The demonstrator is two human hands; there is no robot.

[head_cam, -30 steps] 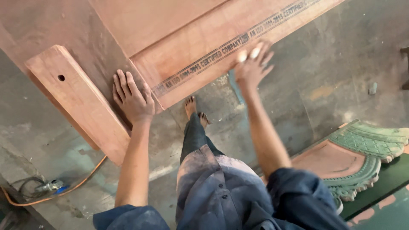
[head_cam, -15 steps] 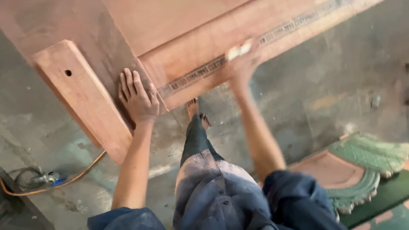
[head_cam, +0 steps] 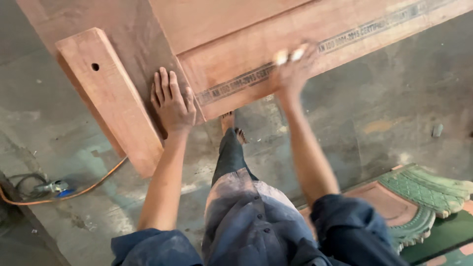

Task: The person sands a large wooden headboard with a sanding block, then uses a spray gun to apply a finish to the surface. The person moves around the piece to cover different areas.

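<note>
Grey concrete floor (head_cam: 374,113), stained and dusty, runs under everything, and the person stands on it in dark blue work clothes with one bare foot (head_cam: 235,129) set just under the near edge of a big reddish wooden door panel (head_cam: 246,29). Nearest me, at the right, a green carved piece (head_cam: 423,189) lies on the floor with a reddish board beside it. At the left an orange cable (head_cam: 93,183) snakes to a small power tool (head_cam: 49,187).

Further out, the left hand (head_cam: 172,101) lies flat, fingers spread wide, on the darker part of the panel beside a thick wooden rail (head_cam: 108,96) with a round hole near its far end. The right hand (head_cam: 294,69) sits at the panel's near edge, over a printed strip, and it is smeared by motion (something pale shows at the fingertips, I cannot tell what), so I cannot say whether it grips or presses.

I'd judge the bare foot is the worry: if the panel slips off its support, that edge comes down on the toes. The cable could snag a step too.

What carries the panel is hidden, and its far side is cut off.
</note>
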